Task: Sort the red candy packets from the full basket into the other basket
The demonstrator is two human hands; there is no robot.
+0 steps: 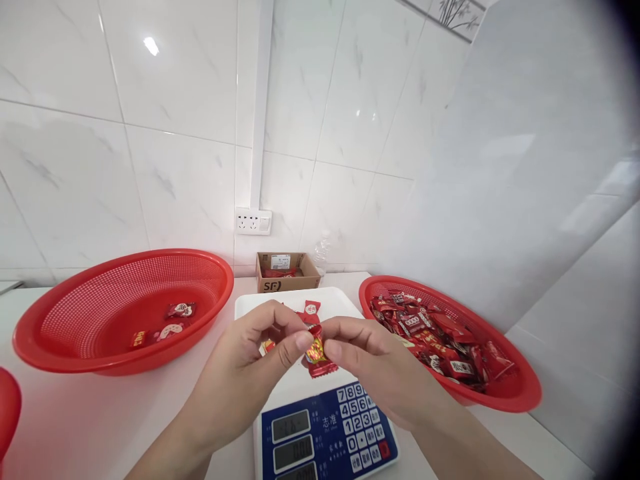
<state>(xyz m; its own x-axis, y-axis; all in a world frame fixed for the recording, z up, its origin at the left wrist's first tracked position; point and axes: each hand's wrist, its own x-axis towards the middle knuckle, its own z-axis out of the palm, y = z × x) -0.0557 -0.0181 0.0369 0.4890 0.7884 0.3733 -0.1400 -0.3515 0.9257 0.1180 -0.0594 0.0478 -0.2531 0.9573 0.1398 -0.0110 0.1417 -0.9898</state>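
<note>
Both of my hands meet over the white pan of a scale (293, 303). My left hand (250, 370) and my right hand (373, 363) pinch the same small red wrapped candy (316, 350) between thumbs and fingertips, just above the pan. Another red candy (312, 310) lies on the pan behind my fingers, and a bit of a further one (269, 345) shows under my left hand. The scale's blue keypad panel (330, 437) with its displays faces me.
A red mesh basket (100, 293) at the left holds a few candies (180, 310). A second red basket (520, 393) at the right is full of several red candies (440, 333). A small cardboard box (286, 272) stands behind the scale by the tiled wall and a socket (253, 221).
</note>
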